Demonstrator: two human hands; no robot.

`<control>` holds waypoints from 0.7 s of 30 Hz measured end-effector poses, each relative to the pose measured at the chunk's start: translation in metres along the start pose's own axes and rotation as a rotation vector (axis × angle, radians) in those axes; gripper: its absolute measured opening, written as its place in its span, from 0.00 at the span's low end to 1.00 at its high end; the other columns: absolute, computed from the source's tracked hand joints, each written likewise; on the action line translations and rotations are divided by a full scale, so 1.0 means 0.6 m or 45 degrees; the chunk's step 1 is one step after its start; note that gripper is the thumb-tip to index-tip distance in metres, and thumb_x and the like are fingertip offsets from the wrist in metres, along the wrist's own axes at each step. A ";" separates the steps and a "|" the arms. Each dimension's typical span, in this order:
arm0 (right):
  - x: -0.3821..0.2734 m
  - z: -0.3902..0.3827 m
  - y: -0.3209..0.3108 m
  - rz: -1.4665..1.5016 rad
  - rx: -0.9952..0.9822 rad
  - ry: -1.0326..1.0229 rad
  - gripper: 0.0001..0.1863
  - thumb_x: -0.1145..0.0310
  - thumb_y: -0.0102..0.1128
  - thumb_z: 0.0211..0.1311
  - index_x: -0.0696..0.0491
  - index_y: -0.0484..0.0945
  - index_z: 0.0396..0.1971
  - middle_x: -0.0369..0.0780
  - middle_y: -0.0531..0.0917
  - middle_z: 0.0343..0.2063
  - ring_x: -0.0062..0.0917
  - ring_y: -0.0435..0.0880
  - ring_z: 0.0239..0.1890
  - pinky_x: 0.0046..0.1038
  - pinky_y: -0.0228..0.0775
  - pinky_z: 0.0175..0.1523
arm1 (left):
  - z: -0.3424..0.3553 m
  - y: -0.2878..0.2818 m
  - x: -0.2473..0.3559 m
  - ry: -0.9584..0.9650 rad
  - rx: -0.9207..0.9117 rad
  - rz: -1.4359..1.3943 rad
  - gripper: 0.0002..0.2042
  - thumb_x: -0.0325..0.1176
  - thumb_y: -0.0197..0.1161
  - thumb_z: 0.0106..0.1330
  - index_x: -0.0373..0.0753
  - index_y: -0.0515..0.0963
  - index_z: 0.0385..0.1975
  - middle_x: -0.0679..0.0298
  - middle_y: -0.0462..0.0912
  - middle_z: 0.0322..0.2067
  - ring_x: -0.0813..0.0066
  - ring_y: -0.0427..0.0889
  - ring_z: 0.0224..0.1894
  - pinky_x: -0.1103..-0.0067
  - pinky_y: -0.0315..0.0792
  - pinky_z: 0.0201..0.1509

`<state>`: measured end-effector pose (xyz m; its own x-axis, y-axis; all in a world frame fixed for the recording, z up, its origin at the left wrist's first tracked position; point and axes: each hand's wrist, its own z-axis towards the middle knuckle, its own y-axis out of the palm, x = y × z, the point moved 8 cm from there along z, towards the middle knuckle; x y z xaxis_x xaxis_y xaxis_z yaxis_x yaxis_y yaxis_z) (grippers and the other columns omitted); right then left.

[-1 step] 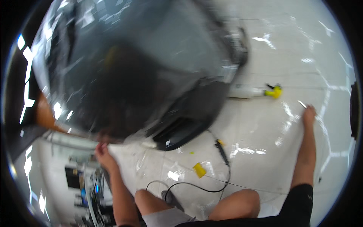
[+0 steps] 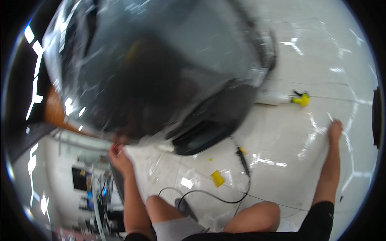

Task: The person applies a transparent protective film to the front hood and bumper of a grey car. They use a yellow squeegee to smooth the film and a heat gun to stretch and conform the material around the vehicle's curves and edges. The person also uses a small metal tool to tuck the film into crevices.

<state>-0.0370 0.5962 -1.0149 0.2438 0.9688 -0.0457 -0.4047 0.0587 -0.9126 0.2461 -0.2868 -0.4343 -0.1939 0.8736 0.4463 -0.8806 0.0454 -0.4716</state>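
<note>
A dark, glossy car body panel (image 2: 161, 72) fills the upper left, covered by wrinkled clear film (image 2: 148, 138) that hangs loose along its lower edge. At that edge my left hand (image 2: 120, 156) has its fingers pinched together on the film, though blur hides the exact grip. My right hand (image 2: 334, 130) is stretched out far to the right, above the floor and away from the car. Its fingers are closed, with a thin pale sliver (image 2: 329, 117) at their tips; I cannot make out what it is.
A white spray bottle (image 2: 270, 97) with a yellow head lies beside the car. Below it are a black spray wand (image 2: 243, 160) with a hose (image 2: 213, 197) and a yellow pad (image 2: 217, 179) on the shiny tiled floor (image 2: 281, 176). Cluttered shelving (image 2: 96, 188) stands at left.
The whole view has shifted slightly, so the car, floor items and both hands appear a little farther right. Both hands keep much the same pose.
</note>
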 end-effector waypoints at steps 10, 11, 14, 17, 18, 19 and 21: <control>-0.211 -0.234 -0.219 0.630 -0.011 0.097 0.21 0.72 0.55 0.66 0.59 0.71 0.58 0.49 0.77 0.52 0.42 0.75 0.55 0.38 0.68 0.60 | -0.274 0.177 -0.110 -1.499 -0.610 -1.394 0.14 0.32 0.58 0.68 0.31 0.71 0.49 0.54 0.75 0.49 0.57 0.76 0.53 0.63 0.71 0.62; -0.327 -0.267 -0.267 1.115 -0.348 0.340 0.21 0.78 0.54 0.65 0.62 0.70 0.58 0.46 0.77 0.52 0.31 0.75 0.57 0.30 0.67 0.62 | -0.296 0.183 -0.103 -1.671 -0.584 -1.542 0.13 0.32 0.58 0.68 0.32 0.72 0.48 0.54 0.75 0.48 0.57 0.76 0.53 0.62 0.71 0.62; -0.693 -0.330 -0.556 1.586 -0.610 -0.247 0.20 0.82 0.58 0.59 0.59 0.74 0.53 0.40 0.77 0.48 0.26 0.80 0.48 0.29 0.73 0.56 | -0.332 0.202 -0.126 -1.885 -0.635 -1.759 0.09 0.31 0.58 0.69 0.34 0.74 0.45 0.56 0.77 0.45 0.58 0.76 0.52 0.63 0.71 0.63; -0.941 -0.347 -0.743 1.993 -0.951 -0.371 0.21 0.77 0.63 0.62 0.59 0.72 0.55 0.40 0.76 0.50 0.26 0.79 0.47 0.28 0.72 0.57 | -0.328 0.224 -0.091 -1.902 -0.829 -1.933 0.06 0.30 0.58 0.69 0.36 0.75 0.42 0.58 0.78 0.43 0.60 0.76 0.52 0.64 0.70 0.63; -0.991 -0.353 -0.758 2.106 -1.025 -0.206 0.18 0.74 0.62 0.64 0.58 0.73 0.53 0.40 0.77 0.48 0.25 0.79 0.45 0.27 0.72 0.55 | -0.334 0.228 -0.093 -2.007 -0.809 -1.937 0.03 0.29 0.57 0.69 0.38 0.75 0.38 0.60 0.79 0.40 0.63 0.77 0.49 0.65 0.71 0.62; -1.026 -0.355 -0.760 2.212 -1.093 -0.044 0.16 0.72 0.62 0.65 0.58 0.74 0.52 0.39 0.79 0.46 0.24 0.80 0.44 0.27 0.73 0.52 | -0.335 0.236 -0.089 -1.959 -0.854 -1.986 0.03 0.29 0.58 0.69 0.38 0.75 0.38 0.60 0.79 0.39 0.63 0.77 0.48 0.66 0.71 0.60; -1.065 -0.362 -0.759 2.397 -1.203 0.269 0.14 0.67 0.61 0.66 0.59 0.75 0.47 0.38 0.79 0.39 0.21 0.79 0.40 0.25 0.72 0.47 | -0.349 0.234 -0.091 -1.877 -0.939 -2.070 0.03 0.29 0.58 0.69 0.38 0.75 0.37 0.61 0.80 0.38 0.65 0.78 0.46 0.67 0.73 0.57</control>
<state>0.1831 -0.1021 -0.6584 0.2737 -0.3352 -0.9015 0.2199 -0.8907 0.3979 0.2236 -0.2267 -0.6844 -0.1115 -0.8599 0.4981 -0.3914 0.4987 0.7734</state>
